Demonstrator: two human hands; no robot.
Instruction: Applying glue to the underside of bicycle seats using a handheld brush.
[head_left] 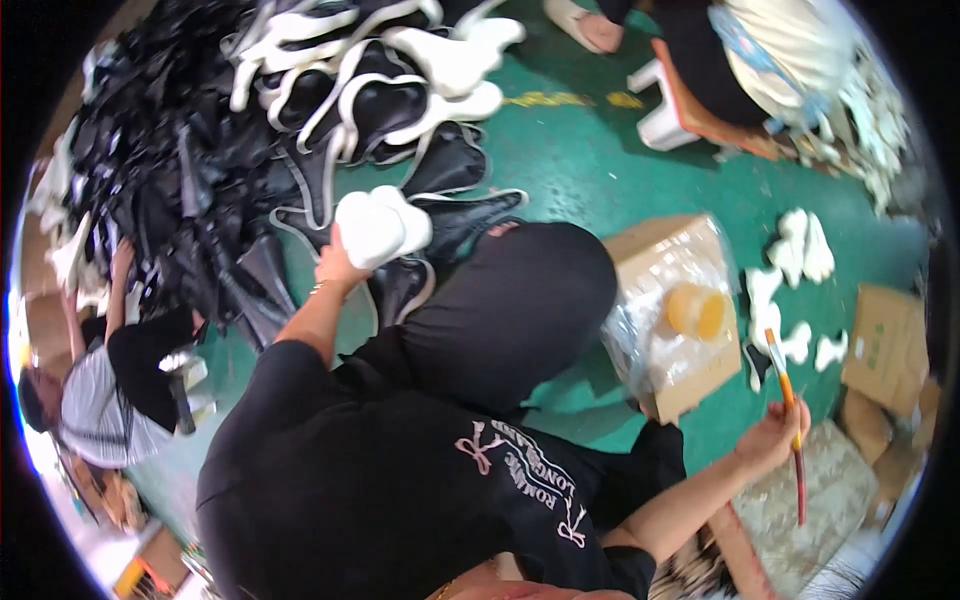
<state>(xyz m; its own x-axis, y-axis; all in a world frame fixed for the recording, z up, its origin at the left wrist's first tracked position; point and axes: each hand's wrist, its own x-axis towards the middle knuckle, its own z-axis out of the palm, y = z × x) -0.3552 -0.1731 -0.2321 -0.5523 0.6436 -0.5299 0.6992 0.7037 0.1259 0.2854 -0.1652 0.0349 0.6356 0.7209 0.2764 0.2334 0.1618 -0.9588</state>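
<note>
My left hand (343, 265) is closed on a white, saddle-shaped foam pad (372, 228) with two rounded lobes, held over the black saddle shells on the floor. Its fingers are mostly hidden behind the pad. Out to the right, my right hand (772, 438) grips a long paintbrush (790, 400) with a reddish handle, bristles pointing away from me. Between the two hands, beyond the brush, a tub of yellowish glue-like stuff (697, 312) rests on a plastic-covered cardboard box (690, 385). Nearest to the left hand lies a black saddle shell (405, 285) with a pale rim.
Black saddle-shaped pieces (190, 180) form a big heap at the far left. White-edged pieces (385, 95) are stacked beside it. White foam pieces (800, 245) lie on the green floor at right. One co-worker (110, 400) sits at left, another (780, 60) on a stool at far right.
</note>
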